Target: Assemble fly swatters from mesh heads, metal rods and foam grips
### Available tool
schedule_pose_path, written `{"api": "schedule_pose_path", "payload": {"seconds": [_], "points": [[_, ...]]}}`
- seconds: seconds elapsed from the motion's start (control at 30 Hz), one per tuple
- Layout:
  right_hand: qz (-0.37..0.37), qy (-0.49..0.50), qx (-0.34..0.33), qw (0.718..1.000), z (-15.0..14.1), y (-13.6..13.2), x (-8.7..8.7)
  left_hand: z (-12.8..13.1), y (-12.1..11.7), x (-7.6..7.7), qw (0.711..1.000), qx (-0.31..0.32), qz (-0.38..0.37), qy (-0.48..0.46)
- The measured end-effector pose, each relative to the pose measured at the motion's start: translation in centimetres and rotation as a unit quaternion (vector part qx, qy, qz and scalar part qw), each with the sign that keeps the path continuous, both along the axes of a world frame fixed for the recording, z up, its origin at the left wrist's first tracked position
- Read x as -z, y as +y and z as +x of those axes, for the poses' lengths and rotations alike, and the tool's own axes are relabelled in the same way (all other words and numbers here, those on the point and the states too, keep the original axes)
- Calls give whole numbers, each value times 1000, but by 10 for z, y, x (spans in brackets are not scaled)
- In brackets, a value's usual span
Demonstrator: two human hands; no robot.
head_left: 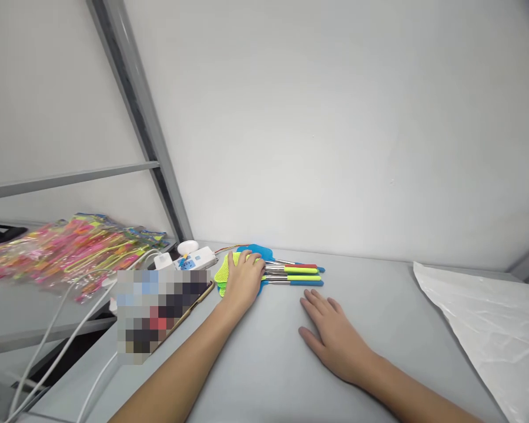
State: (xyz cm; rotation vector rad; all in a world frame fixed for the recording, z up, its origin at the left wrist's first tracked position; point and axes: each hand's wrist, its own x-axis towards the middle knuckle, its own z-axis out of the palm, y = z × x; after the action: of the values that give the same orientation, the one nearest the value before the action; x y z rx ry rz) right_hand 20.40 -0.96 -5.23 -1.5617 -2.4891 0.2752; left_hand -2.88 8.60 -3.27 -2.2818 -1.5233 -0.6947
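A bundle of fly swatters lies on the grey table, with mesh heads (224,271) in yellow-green and blue to the left. Their thin metal shafts end in handles (304,278) of red, yellow-green, green and blue on the right. Over the heads and the start of the shafts, my left hand (244,281) is closed on the bundle from above; part of its grip is hidden. Just below the handles, my right hand (332,338) rests palm down with fingers stretched out. It is apart from the swatters and holds nothing.
Left of the bundle is a phone-like device (198,298) with its screen blurred out. Behind it sit a white power strip (198,258) and cables (70,338). Bagged colourful items (83,249) lie far left. White plastic sheeting (489,329) covers the right side, and a wall (335,129) closes the back.
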Motion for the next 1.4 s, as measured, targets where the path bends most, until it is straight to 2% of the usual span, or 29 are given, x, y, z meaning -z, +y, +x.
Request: {"api": "schedule_pose_path", "payload": {"seconds": [0.13,0.2,0.27,0.33,0.4,0.47,0.63,0.8,0.97,1.13,1.3,1.4], "points": [[9,16,-8,1000,0,0,2,1,-1,-6,1000,8,13,2],[37,44,-10,998,1,0,3,3,-6,-10,999,14,32,1],[105,92,7,990,2,0,2,7,-15,-15,998,26,57,3],[214,135,37,967,5,0,-3,13,-28,-18,997,39,73,13],[315,133,53,938,8,0,-9,21,-44,-19,996,56,70,30],[356,94,48,928,11,1,-15,30,-61,-19,994,83,51,48],[299,32,-35,953,12,8,-11,47,-93,-19,988,143,4,55],[303,7,-52,951,13,14,-1,45,-89,-24,982,178,-44,37],[273,17,-34,961,22,18,-5,28,-70,-29,990,134,-46,-4],[238,29,-24,971,30,20,-8,13,-56,-27,980,71,-131,-131],[234,15,-67,970,25,17,-4,16,-55,-22,961,55,-190,-192],[226,-9,-99,969,19,13,-1,21,-57,-18,959,80,-189,-192]]}}
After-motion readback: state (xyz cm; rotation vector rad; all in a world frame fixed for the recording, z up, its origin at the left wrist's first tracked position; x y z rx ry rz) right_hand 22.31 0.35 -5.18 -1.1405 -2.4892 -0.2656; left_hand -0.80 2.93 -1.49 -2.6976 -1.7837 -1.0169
